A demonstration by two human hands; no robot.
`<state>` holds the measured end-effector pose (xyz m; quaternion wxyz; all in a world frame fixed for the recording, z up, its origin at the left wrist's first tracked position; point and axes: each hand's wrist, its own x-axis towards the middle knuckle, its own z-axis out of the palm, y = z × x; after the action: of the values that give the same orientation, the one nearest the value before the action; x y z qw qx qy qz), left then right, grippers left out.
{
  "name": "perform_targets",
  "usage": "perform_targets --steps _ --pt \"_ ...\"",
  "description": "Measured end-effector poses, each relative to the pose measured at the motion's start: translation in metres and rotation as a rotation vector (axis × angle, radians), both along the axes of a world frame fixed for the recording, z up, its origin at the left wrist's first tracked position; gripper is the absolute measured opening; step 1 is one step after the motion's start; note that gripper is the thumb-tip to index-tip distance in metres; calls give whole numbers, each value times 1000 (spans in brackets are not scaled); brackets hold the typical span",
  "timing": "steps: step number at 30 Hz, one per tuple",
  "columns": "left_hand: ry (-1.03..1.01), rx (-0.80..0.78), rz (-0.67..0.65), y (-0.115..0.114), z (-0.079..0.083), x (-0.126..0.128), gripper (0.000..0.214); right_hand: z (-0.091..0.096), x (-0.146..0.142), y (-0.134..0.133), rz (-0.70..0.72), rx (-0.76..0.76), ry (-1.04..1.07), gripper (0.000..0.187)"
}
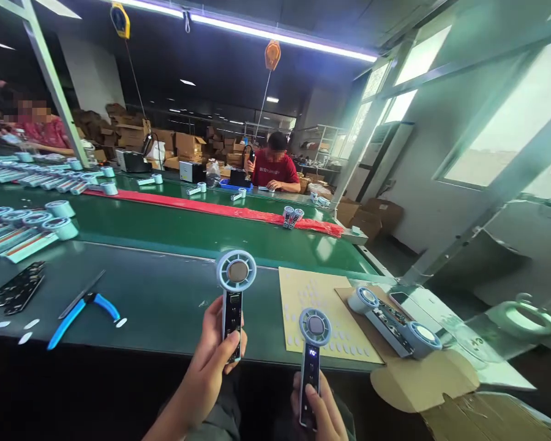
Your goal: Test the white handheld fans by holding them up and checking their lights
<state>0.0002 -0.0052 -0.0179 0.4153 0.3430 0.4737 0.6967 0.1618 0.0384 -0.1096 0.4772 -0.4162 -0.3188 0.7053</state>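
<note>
**Two handheld fans, one in each hand**

The left hand (pixel 215 358) is wrapping closed around the dark handle of a pale blue handheld fan with a round ringed head (pixel 234 294), fingers curling over the lower part of the handle and the thumb lying along its side. This fan is standing nearly upright, its long axis running vertically, head pointing up and facing the camera, above the near edge of the dark green worktable (pixel 165 300).

The right hand (pixel 319 410) is gripping the lower handle of a second pale blue handheld fan with a lit display (pixel 313 349), thumb pressing on the front of the handle. It is also standing upright, head upward, tilting very slightly left, lower and nearer than the first.

Just beside the right fan, a tan sheet of small pale stickers (pixel 312 300) is lying on the table, and two more fans (pixel 392 318) are lying head-to-tail on brown cardboard (pixel 422 380). Blue-handled pliers (pixel 80 309) are resting well to the left. Across the green conveyor belt (pixel 188 226), a person in a red shirt (pixel 274 171) is sitting.
</note>
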Motion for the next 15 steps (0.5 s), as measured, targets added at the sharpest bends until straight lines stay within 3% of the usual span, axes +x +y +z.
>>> perform_targets --steps 3,6,9,11,15 --pt "-8 11 -19 -2 -9 -3 43 3 -12 3 98 34 7 51" --pt "6 10 -43 -3 -12 -5 40 7 -33 11 334 28 30 48" --pt "-10 -2 -21 -4 -13 -5 39 14 -53 22 504 46 68 57" --pt "-34 -15 20 -5 -12 -4 40 18 -62 30 535 99 97 64" --pt "-30 -17 31 -8 -13 -6 34 16 -68 38 416 184 68 81"
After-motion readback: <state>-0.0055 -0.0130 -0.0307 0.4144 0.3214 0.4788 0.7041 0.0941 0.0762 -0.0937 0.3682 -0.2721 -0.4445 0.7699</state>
